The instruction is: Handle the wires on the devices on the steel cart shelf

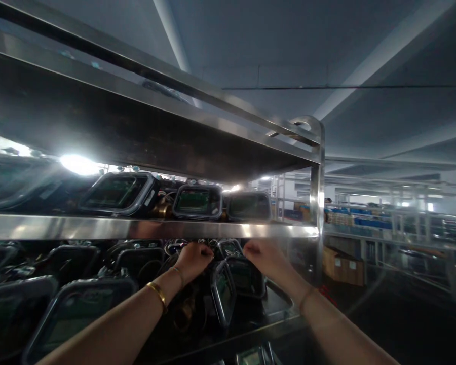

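Two bare hands reach into the lower tier of a tall stainless-steel shelving cart (315,203) packed with dark, clear-lidded meter units with brass fittings (197,202). The left hand (193,258), a gold bangle (157,294) at its wrist, and the right hand (264,256) curl closed beside an upright unit (224,294). Blue crates on racks (349,210) and cardboard boxes (344,263) fill the dim hall beyond.

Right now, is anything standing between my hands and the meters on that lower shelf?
Nothing visible. The left hand and right hand are already among the meters, just under the steel shelf rail. Whether either hand grips one cannot be told.
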The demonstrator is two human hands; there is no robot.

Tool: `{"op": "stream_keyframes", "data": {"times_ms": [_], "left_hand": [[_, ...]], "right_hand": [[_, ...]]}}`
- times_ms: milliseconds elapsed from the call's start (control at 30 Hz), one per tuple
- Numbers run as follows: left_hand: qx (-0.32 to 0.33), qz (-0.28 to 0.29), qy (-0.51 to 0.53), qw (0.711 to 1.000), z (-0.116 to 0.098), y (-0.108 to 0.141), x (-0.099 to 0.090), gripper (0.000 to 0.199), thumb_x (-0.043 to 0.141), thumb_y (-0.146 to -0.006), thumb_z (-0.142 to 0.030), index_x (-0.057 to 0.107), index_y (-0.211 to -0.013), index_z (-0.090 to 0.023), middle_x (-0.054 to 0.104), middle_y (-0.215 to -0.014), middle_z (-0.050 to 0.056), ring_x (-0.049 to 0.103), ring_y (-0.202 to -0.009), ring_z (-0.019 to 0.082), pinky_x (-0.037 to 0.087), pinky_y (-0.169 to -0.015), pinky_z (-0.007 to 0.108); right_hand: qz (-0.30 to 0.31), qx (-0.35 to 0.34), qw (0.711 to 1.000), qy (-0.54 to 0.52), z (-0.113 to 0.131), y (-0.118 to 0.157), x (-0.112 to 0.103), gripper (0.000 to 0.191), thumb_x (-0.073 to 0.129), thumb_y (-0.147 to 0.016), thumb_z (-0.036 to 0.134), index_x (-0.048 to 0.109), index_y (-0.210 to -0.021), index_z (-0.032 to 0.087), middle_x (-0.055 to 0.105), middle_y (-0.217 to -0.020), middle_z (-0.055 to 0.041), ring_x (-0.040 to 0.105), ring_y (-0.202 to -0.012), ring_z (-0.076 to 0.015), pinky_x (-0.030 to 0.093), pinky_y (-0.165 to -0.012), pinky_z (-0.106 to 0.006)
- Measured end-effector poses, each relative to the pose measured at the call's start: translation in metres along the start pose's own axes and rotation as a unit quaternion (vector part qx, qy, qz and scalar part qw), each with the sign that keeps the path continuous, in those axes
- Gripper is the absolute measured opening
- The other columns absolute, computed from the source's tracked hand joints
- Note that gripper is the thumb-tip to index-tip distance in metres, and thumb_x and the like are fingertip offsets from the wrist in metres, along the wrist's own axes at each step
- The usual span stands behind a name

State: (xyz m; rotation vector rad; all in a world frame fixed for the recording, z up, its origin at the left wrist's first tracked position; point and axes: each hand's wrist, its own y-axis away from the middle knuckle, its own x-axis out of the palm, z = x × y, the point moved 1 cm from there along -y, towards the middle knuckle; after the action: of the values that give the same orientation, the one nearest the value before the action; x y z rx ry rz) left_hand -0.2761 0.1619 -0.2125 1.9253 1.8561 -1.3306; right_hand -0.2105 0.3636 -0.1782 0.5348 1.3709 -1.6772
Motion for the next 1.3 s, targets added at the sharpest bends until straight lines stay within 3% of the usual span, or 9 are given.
{"op": "stream_keyframes", "data": {"times_ms": [167,300,533,1300], "left_hand": [[-0.063,0.028,0.097,0.993,0.011,0.004,0.014,0.025,0.058,-0.073,-0.017,0.075,-0.091,-0.014,0.076,-0.087,0.006,0.067,-0.087,0.023,0.048,-0.074,0.029],[-0.056,0.044,0.135,0.988,0.013,0.005,0.017,0.027,0.056,-0.073,-0.016,0.075,-0.092,-0.013,0.076,-0.087,0.007,0.068,-0.088,0.023,0.049,-0.076,0.029],[-0.023,0.052,0.128,0.99,0.015,0.005,0.018,0.029,0.053,-0.072,-0.017,0.076,-0.089,-0.015,0.076,-0.084,0.004,0.068,-0.087,0.022,0.049,-0.074,0.027],[-0.018,0.057,0.107,0.992,0.019,0.0,0.021,0.027,0.052,-0.073,-0.02,0.076,-0.087,-0.017,0.075,-0.083,0.003,0.068,-0.085,0.02,0.049,-0.074,0.026]], "right_hand": [[0.025,-0.015,1.0,0.002,0.007,-0.011,0.012,0.019,0.056,-0.078,0.029,0.072,-0.078,0.02,0.071,-0.078,-0.003,0.063,-0.075,-0.0173,0.039,-0.067,-0.028],[0.043,-0.022,0.999,0.023,0.009,-0.02,0.017,0.019,0.056,-0.076,0.03,0.073,-0.079,0.021,0.071,-0.078,-0.0033,0.063,-0.074,-0.0178,0.037,-0.063,-0.028],[0.06,-0.025,0.998,0.022,0.009,-0.022,0.02,0.019,0.057,-0.074,0.03,0.073,-0.078,0.02,0.072,-0.078,-0.0039,0.064,-0.075,-0.0177,0.037,-0.064,-0.027],[0.074,-0.032,0.996,0.043,0.022,-0.019,0.019,0.019,0.056,-0.073,0.025,0.074,-0.077,0.021,0.073,-0.08,-0.0053,0.066,-0.077,-0.018,0.037,-0.063,-0.026]]}}
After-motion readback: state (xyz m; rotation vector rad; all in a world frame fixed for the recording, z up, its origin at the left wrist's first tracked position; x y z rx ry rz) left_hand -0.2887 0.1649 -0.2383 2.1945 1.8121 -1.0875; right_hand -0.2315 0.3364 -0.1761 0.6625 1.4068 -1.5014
